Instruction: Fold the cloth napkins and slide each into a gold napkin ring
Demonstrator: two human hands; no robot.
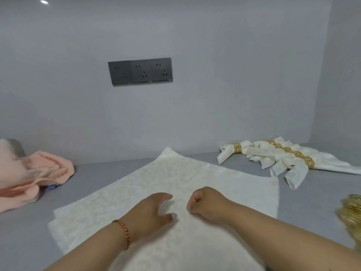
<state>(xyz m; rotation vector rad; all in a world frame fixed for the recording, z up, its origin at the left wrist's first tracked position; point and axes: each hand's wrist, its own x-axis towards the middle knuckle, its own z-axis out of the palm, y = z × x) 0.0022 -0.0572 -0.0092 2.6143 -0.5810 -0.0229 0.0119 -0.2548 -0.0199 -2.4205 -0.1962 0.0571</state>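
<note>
A cream patterned cloth napkin (148, 184) lies spread flat on the grey table (308, 194), one corner pointing toward the wall. My left hand (152, 212) rests on the napkin's middle with thumb and fingers apart; a copper bracelet is on that wrist. Just to its right, my right hand (205, 202) sits on the cloth with its fingers curled under; no cloth shows gathered in it. Several folded napkins in gold napkin rings (283, 153) lie at the back right. A blurred pile of loose gold rings (351, 212) shows at the right edge.
A crumpled pink towel (33, 173) lies at the left, with a grey object (14, 145) behind it. The wall stands close behind the table and carries a dark socket panel (139, 71). A side wall closes the right.
</note>
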